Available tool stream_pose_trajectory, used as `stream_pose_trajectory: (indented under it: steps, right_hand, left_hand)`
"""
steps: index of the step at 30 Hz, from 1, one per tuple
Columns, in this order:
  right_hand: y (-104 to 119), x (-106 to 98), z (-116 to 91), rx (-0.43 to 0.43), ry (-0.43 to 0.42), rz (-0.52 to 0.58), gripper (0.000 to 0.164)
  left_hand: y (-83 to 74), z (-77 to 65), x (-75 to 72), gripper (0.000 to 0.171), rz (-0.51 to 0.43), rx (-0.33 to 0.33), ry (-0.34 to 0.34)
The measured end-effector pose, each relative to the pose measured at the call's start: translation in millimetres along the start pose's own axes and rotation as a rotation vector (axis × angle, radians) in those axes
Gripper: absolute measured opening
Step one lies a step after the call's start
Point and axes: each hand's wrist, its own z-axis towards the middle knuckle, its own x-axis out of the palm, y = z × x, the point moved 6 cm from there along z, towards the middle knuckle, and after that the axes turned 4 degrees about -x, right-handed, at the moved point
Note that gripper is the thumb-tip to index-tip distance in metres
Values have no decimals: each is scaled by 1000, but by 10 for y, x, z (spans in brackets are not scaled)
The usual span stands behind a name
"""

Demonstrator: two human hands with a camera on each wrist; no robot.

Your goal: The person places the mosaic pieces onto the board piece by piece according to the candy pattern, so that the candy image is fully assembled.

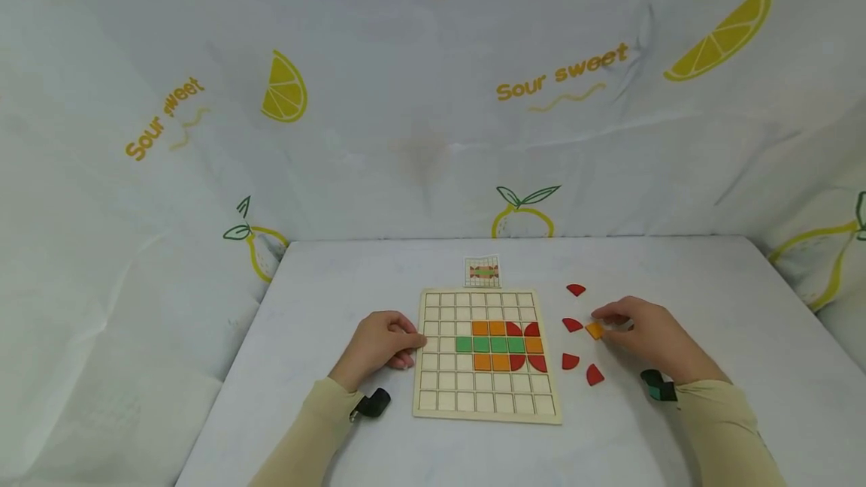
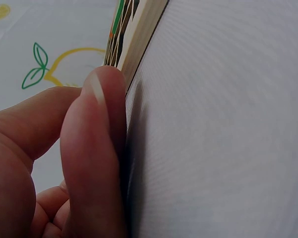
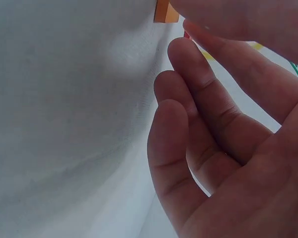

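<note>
A pale gridded wooden board [image 1: 446, 400] lies on the table, with green square tiles [image 1: 497, 345], orange square tiles [image 1: 482, 362] and red quarter-round tiles [image 1: 537, 363] in its cells. At its left edge rests my left hand [image 1: 382, 340]; the left wrist view shows the thumb [image 2: 92, 148] against the board's side [image 2: 144, 29]. To the right of the board, my right hand [image 1: 646, 333] reaches with loosely bent fingers to a loose orange square tile [image 1: 593, 331]. Its thumb is at the tile, partly covering it in the right wrist view; the index fingertip looks apart from it.
Several loose red quarter-round tiles [image 1: 570, 361] lie between the board and my right hand. A small pattern card [image 1: 482, 272] stands behind the board's far edge. White cloth with lemon prints [image 1: 406, 171] hangs behind and beside the table [image 1: 338, 269].
</note>
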Motion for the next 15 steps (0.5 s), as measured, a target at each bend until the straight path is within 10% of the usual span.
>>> stream_pose_trajectory:
  steps: [15]
  right_hand:
    - [51, 10, 34, -16, 6, -5, 31]
  left_hand:
    - [0, 9, -6, 28, -18, -10, -6]
